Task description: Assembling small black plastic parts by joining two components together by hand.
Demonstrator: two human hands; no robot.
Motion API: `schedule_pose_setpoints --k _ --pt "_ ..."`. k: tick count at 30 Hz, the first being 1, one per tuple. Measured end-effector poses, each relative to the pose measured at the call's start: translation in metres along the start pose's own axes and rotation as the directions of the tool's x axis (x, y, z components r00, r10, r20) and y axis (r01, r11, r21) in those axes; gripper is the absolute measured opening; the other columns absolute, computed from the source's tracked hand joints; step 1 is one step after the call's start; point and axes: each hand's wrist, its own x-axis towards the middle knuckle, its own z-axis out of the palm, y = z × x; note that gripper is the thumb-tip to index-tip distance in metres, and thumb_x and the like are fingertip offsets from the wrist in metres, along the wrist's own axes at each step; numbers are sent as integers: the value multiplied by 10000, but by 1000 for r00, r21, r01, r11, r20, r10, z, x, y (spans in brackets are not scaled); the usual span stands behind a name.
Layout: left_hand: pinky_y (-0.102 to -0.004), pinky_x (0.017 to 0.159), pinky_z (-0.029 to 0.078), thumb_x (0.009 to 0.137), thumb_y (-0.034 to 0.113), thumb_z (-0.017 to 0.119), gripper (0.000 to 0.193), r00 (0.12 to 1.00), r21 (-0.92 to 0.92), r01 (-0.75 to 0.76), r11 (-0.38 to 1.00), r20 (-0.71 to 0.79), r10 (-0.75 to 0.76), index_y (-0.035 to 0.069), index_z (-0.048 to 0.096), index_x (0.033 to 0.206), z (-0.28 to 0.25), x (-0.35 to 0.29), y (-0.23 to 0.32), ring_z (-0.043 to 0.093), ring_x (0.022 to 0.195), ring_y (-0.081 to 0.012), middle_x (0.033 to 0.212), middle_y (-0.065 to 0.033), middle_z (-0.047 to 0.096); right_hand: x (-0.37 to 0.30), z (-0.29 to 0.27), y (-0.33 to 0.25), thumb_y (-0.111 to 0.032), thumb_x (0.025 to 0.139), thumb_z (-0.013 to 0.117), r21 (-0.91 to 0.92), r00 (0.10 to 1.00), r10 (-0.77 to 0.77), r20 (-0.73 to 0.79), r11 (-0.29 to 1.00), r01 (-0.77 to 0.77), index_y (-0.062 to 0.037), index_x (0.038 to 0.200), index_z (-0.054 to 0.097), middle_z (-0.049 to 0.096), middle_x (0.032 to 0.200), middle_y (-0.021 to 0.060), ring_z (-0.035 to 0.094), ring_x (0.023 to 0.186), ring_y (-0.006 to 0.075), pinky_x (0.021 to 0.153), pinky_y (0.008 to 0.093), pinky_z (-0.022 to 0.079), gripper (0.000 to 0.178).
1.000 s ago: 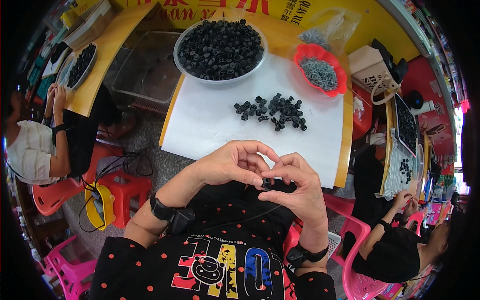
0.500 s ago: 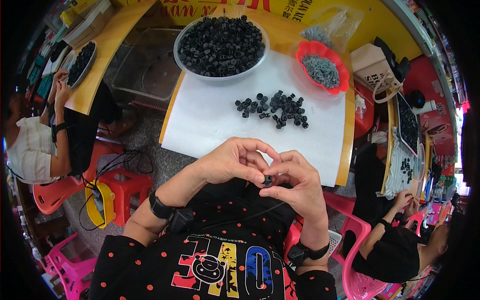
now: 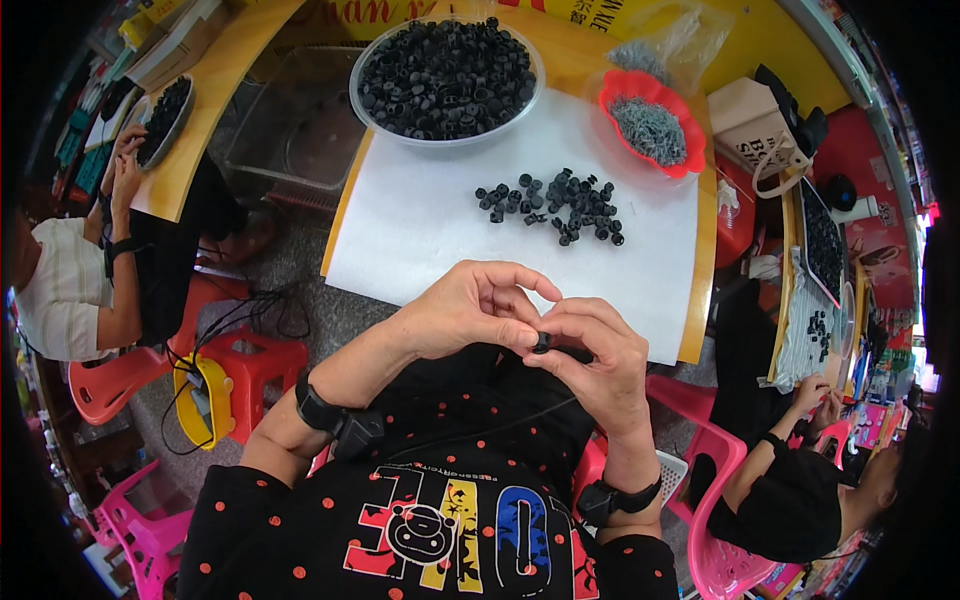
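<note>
One surface (image 3: 703, 290): light wood, edge showing to the right of the sheet on my feed.
White sheet (image 3: 420, 220): flat on the surface, covers most of the near part.
Clear bowl (image 3: 450, 143): far left of the sheet, heaped with black plastic parts.
Left hand (image 3: 475, 310): thumb and fingers pinching the small black part from the left.
Right hand (image 3: 605, 360): thumb and index pinching the same part from the right; fingertips of both nearly meet.
Red dish (image 3: 695, 135): scalloped rim, far right, full of thin grey pieces (image 3: 648, 130); I can't make out their shape.
Loose black parts (image 3: 570, 205): scattered mid-sheet, between bowl and hands.
Small black part (image 3: 542, 343): between both hands, just off the sheet's near edge; fingers hide some of it from me.
</note>
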Motion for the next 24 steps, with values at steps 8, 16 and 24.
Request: schedule_pose_setpoints --k 8,16,24 --pt "-227 757 516 816 17 698 423 994 94 -52 994 -87 60 11 557 1215 3 2 -4 643 798 -99 910 -80 688 2 2 5 -23 670 782 -27 999 6 -46 1000 -8 -23 914 677 656 951 81 647 852 191 722 282 537 266" --pt "-251 763 527 815 22 696 466 996 25 11 1000 -91 -9 -3 521 1246 1 2 -10 645 830 -124 938 -92 677 4 -2 8 -33 671 781 -52 999 -18 28 998 20 -20 926 672 643 949 75 642 839 189 714 296 519 278" --pt "-337 890 545 860 22 630 417 982 -297 62 953 -151 -111 -14 497 1254 3 6 -10 639 987 -185 1059 -123 638 3 -5 0 -61 677 793 -160 990 61 -126 984 -81 -41 971 667 622 943 70 597 749 161 694 280 504 320"
